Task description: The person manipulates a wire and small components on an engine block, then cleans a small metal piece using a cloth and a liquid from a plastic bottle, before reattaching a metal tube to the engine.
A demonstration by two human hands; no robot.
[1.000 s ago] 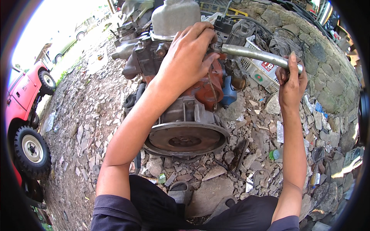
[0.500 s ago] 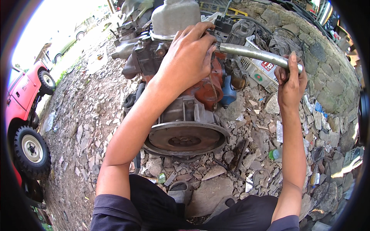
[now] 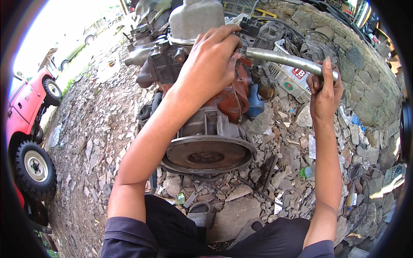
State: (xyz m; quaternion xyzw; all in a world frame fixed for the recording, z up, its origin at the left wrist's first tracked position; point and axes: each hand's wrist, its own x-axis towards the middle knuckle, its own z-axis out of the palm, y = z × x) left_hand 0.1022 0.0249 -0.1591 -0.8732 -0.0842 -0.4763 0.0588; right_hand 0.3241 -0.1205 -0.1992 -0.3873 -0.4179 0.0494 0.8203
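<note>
In the head view, my left hand is closed over the engine's top, around the inner end of a silver metal pipe; what its fingers grip is hidden. My right hand is wrapped round the pipe's outer end at the right. The engine has a grey metal top cover, a rusty red-orange block, a blue cylindrical part and a round flywheel facing me.
A white plastic crate and dark hoses lie beside the engine. A pink off-road vehicle stands at left. Rubble covers the ground, with a stone wall at right and a green-capped bottle below.
My left thumb has moved up and inward from where it stuck out to the right a second ago. The pipe and my right hand have barely moved.
</note>
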